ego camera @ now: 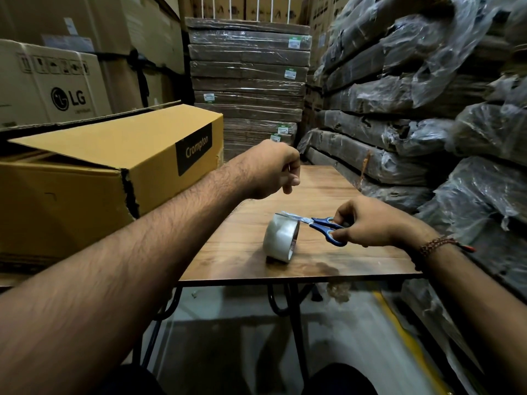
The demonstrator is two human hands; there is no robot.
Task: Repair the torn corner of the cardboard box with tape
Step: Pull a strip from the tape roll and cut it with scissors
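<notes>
A brown Crompton cardboard box (85, 172) lies at the left of the wooden table (328, 260). Its near vertical corner (129, 192) is torn open with a ragged dark gap. A roll of clear tape (281, 238) stands on edge mid-table. My left hand (271, 171) hovers just above the roll, fingertips pinched on a faint clear strip pulled up from it. My right hand (368, 222) grips the blue-handled scissors (319, 225), whose blades reach the top of the roll under my left hand.
Stacked cartons, one marked LG (68, 98), rise behind the box. Flat wrapped packs (248, 72) are stacked at the back. Plastic-wrapped bundles (427, 124) crowd the table's right side. Below the near edge are the table's black metal legs (285, 303) and the floor.
</notes>
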